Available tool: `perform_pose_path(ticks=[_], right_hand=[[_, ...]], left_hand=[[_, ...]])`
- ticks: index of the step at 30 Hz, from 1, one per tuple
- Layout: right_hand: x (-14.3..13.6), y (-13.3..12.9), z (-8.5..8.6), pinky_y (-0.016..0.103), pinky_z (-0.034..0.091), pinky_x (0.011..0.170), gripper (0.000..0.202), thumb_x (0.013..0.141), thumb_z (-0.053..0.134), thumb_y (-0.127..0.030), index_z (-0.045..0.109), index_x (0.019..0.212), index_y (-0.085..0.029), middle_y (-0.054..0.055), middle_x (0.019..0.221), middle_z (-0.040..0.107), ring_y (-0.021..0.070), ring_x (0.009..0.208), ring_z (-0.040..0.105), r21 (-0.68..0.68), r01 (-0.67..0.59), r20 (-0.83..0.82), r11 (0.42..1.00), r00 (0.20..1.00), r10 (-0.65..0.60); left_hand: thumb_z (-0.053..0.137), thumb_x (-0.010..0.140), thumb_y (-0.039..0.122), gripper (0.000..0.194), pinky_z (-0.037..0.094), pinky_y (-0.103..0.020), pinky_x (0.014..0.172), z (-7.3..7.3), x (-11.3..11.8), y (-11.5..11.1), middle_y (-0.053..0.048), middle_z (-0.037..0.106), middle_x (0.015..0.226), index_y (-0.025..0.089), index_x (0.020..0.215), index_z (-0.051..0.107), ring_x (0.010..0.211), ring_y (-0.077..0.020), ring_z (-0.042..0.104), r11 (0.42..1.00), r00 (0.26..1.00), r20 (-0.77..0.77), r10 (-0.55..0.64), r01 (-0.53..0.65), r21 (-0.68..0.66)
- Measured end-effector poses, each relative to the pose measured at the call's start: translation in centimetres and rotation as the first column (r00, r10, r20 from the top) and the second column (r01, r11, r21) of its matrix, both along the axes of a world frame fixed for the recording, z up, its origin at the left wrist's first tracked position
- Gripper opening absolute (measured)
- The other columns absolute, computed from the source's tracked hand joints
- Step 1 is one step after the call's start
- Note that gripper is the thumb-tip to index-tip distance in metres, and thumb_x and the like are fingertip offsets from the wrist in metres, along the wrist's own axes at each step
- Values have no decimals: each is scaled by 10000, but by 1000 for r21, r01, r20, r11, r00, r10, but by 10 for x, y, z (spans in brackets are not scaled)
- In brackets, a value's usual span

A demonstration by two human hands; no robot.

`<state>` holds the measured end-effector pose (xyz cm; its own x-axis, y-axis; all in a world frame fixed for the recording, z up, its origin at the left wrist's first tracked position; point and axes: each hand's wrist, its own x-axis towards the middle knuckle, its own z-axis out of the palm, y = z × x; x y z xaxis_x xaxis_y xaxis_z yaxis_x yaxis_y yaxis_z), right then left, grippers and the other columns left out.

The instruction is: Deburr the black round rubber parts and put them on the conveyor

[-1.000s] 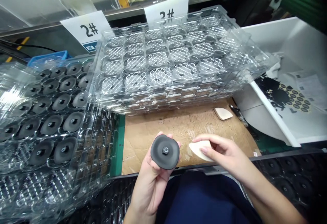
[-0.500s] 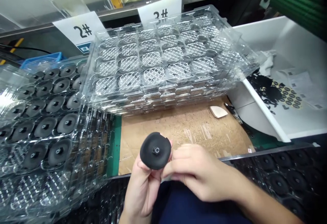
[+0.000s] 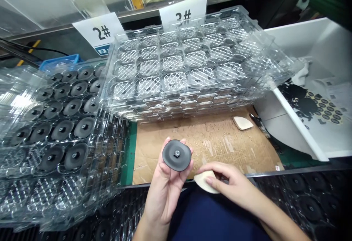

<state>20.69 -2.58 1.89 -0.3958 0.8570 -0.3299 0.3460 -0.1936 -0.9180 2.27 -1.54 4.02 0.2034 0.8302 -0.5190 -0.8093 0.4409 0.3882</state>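
Note:
My left hand (image 3: 167,193) holds a black, rounded, dish-like plastic part (image 3: 173,162) by its edges, its small central stud facing up. In my right hand (image 3: 231,182) is a cream-coloured, wedge-shaped pad (image 3: 205,183), pinched between thumb and fingers beside the black part and apart from it. A second cream wedge pad (image 3: 243,123) lies on the cardboard sheet (image 3: 192,134) beyond my hands. To the left, a stack of clear plastic trays (image 3: 93,149) carries rows of similar black parts (image 3: 62,130).
Behind the cardboard stands a stack of clear blister trays (image 3: 176,83). Paper signs (image 3: 100,32) marked 2# and 3# hang from the shelf edge. At right, a white bin (image 3: 302,131) holds black scraps and sticker sheets. A dark pointed tool (image 3: 260,124) lies beside the bin.
My hands have moved apart; the right one has drawn away from the black part, and the cream pad in it now shows. The whole view has shifted slightly.

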Motion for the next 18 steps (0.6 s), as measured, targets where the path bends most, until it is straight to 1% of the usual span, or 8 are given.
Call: perform_pose_path(ticks=[3, 5, 7, 10, 12, 14, 16, 18], right_hand=[[-4, 5, 3, 287, 470, 740, 214, 859, 504, -299, 634, 1012, -226, 43, 1002, 661, 186, 901, 607, 69, 109, 58, 992, 992, -113], [-5, 11, 17, 251, 466, 725, 201, 865, 500, -286, 621, 1022, -253, 19, 1014, 653, 167, 913, 600, 141, 176, 52, 974, 981, -185], [-9, 18, 34, 219, 455, 710, 197, 871, 502, -263, 604, 1039, -279, -3, 1016, 641, 143, 902, 592, 242, 201, 23, 949, 977, -212], [-21, 26, 54, 214, 437, 701, 216, 875, 487, -195, 592, 1055, -248, 6, 931, 630, 119, 805, 576, 438, 105, -6, 893, 994, -113], [-29, 29, 60, 227, 430, 690, 219, 870, 461, -145, 597, 1033, -198, 23, 858, 618, 119, 752, 559, 507, -10, 29, 862, 1000, -5], [-36, 32, 61, 237, 425, 691, 214, 862, 447, -115, 605, 992, -173, 29, 821, 615, 126, 739, 547, 525, -99, 72, 845, 995, 71], [-39, 32, 61, 250, 425, 695, 210, 862, 441, -120, 609, 981, -163, 37, 821, 622, 134, 738, 542, 541, -95, 71, 836, 995, 67], [-39, 28, 60, 247, 433, 700, 214, 863, 437, -120, 617, 972, -156, 37, 818, 630, 129, 733, 551, 485, -87, 13, 870, 996, 92]], left_hand=[[630, 730, 358, 501, 447, -367, 943, 1, 2, -1, -102, 565, 1257, 283, 1210, 507, 1151, -300, 514, 1000, 1000, -18, -3, 4, 19], [639, 719, 358, 498, 447, -366, 941, 0, 3, -2, -98, 586, 1231, 274, 1196, 523, 1134, -288, 531, 999, 1000, -24, -9, 10, 35], [652, 704, 355, 519, 457, -347, 929, -1, 3, -2, -93, 593, 1222, 268, 1200, 523, 1129, -262, 538, 998, 999, -36, -5, 8, 68], [665, 702, 332, 517, 473, -282, 901, -4, 4, -4, -74, 603, 1202, 273, 1198, 530, 1096, -208, 560, 993, 996, -92, 9, 2, 115], [665, 711, 316, 483, 485, -249, 873, -5, 4, -5, -56, 613, 1182, 280, 1178, 547, 1059, -189, 580, 993, 990, -140, 7, 9, 114], [661, 719, 302, 460, 490, -229, 855, -6, 4, -6, -41, 619, 1173, 291, 1167, 555, 1043, -172, 587, 996, 986, -164, 1, 14, 90], [673, 713, 286, 467, 490, -222, 852, -6, 2, -6, -28, 625, 1163, 308, 1164, 555, 1045, -167, 587, 997, 984, -178, 12, 0, 71], [699, 684, 285, 491, 480, -236, 878, -5, 0, -7, -25, 630, 1158, 307, 1156, 564, 1056, -187, 585, 998, 984, -177, 26, -14, 65]])
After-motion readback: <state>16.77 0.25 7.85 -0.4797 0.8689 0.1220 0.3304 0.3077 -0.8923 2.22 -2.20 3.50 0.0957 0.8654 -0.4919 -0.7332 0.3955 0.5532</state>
